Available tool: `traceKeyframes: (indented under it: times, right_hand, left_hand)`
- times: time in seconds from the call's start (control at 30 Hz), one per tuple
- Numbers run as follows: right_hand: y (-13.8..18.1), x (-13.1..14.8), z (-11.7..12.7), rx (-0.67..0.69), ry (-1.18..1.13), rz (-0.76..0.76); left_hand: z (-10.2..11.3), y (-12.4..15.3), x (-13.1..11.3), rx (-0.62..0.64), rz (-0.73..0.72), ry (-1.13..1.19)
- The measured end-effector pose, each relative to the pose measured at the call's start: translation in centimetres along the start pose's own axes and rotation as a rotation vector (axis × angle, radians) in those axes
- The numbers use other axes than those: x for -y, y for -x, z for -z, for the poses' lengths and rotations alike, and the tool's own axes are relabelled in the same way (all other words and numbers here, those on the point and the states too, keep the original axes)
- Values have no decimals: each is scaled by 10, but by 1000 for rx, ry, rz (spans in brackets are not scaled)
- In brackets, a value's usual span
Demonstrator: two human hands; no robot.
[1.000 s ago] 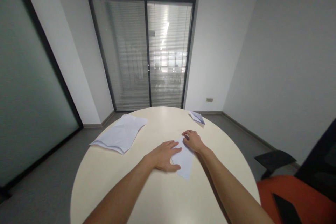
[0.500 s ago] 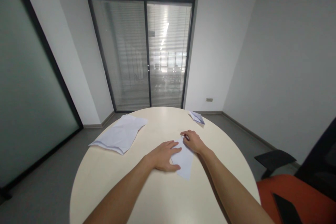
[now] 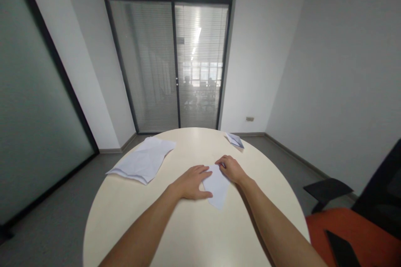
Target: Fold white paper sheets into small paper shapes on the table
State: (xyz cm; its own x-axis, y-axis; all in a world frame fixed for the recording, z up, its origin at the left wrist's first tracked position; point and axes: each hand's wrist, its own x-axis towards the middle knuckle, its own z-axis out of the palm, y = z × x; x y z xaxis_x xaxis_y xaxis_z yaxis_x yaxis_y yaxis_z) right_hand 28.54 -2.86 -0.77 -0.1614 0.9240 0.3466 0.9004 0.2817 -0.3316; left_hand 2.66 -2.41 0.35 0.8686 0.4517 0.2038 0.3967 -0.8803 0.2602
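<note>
A small white piece of paper, apparently folded, lies flat on the table between my hands. My left hand rests along its left side, fingers spread, with the thumb and fingertips on the paper. At the paper's far right corner, my right hand has its fingers curled and pinched together on the edge. The right fingertips partly cover that corner.
Crumpled white sheets lie at the left of the round cream table. A folded paper piece sits near the far right edge. To the right stands an orange chair with black armrests.
My left hand has shifted slightly left and away from me. The paper has moved a little the same way, while my right hand has barely moved.
</note>
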Motion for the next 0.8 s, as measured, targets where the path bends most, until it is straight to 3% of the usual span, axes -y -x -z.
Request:
traceKeyframes:
  times: [0.37, 0.57, 0.8]
  right_hand:
    - [3, -2, 3, 3, 60, -96]
    - [7, 2, 11, 90, 66, -123]
    - [14, 8, 19, 144, 33, -99]
  left_hand:
    - [5, 4, 18, -144, 134, -89]
    - [9, 2, 18, -195, 181, -166]
    - [14, 1, 15, -188, 254, -295]
